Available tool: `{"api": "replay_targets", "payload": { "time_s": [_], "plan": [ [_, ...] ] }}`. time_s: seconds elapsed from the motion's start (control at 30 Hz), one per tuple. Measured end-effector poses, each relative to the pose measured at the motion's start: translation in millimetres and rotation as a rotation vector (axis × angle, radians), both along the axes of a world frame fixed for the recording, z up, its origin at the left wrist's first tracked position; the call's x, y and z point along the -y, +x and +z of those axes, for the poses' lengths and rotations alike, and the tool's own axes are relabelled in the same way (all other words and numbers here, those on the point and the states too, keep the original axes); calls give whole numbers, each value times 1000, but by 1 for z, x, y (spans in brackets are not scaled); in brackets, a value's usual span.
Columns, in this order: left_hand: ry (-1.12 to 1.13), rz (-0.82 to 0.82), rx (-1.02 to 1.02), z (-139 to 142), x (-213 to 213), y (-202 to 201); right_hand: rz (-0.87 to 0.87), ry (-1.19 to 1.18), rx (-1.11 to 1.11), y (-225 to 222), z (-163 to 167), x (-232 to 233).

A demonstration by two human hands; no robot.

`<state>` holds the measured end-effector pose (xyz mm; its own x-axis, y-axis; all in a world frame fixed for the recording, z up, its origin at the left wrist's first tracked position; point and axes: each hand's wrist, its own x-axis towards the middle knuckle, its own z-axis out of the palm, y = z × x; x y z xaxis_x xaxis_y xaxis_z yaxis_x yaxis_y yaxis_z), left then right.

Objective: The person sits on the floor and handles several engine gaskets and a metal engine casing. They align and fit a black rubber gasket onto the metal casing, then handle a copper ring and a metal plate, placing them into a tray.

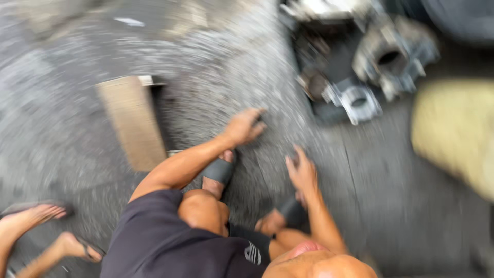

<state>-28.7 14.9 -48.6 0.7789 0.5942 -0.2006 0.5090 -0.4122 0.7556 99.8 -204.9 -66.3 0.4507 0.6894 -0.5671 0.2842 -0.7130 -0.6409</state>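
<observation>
The picture is heavily motion-blurred. I am crouched over a grey concrete floor [77, 128]. My left hand [244, 126] reaches forward over the floor with its fingers close together, and a small dark spot at the fingertips is too blurred to identify. My right hand [302, 172] hovers lower and to the right, fingers spread, holding nothing. Below the hands are my feet in black slide sandals [220, 170]. Several grey metal engine parts [360, 100] lie beyond the hands at the upper right, apart from both.
A tan flat board [131, 121] lies on the floor to the left. A pale yellow bulky thing [455, 136] sits at the right edge. Another person's feet in sandals [31, 213] are at the lower left. A dark tyre-like curve [458, 18] fills the top right corner.
</observation>
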Motion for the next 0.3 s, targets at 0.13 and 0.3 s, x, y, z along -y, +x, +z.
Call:
{"api": "replay_targets", "payload": {
  "time_s": [0.13, 0.3],
  "plan": [
    [-184, 283, -9, 30, -37, 11, 35, 10, -88, -8, -12, 4],
    [94, 583, 684, 138, -132, 16, -87, -102, 32, 30, 19, 22]
  ]
}}
